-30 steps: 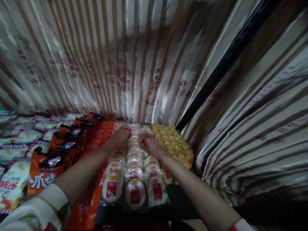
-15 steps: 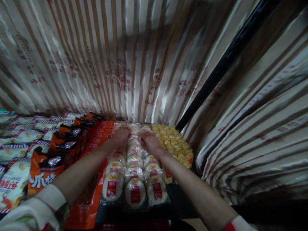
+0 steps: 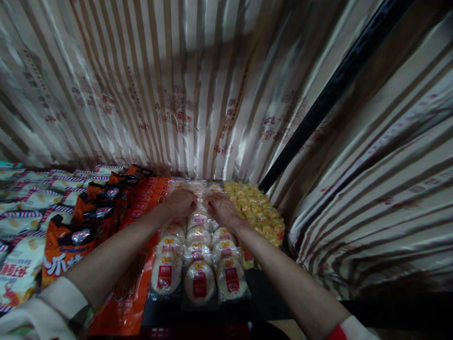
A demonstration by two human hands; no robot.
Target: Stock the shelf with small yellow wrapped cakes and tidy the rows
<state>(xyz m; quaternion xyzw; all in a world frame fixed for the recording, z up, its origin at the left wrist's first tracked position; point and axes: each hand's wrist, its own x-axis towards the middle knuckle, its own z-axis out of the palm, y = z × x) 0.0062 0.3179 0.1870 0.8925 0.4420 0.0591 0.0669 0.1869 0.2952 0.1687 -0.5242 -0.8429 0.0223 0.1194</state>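
Note:
Both my arms reach into a shelf over rows of clear packs of round white cakes with red labels (image 3: 199, 269). My left hand (image 3: 181, 203) rests on the packs at the back of the left row, fingers curled down onto a pack. Close beside it, my right hand (image 3: 220, 208) lies on the back of the right row, fingers bent onto a pack. The two hands almost meet over the middle row. What the fingertips grip is hidden under the hands.
Orange flat packs (image 3: 136, 264) lie left of the cakes, then orange-and-black snack bags (image 3: 65, 245) and white striped bags (image 3: 17, 226). Yellow packs (image 3: 258, 210) sit to the right. Striped shiny sheeting (image 3: 170, 85) lines the back and right; a black post (image 3: 329, 94) runs diagonally.
Both hands have slid slightly toward each other over the middle row; the view has shifted only a little.

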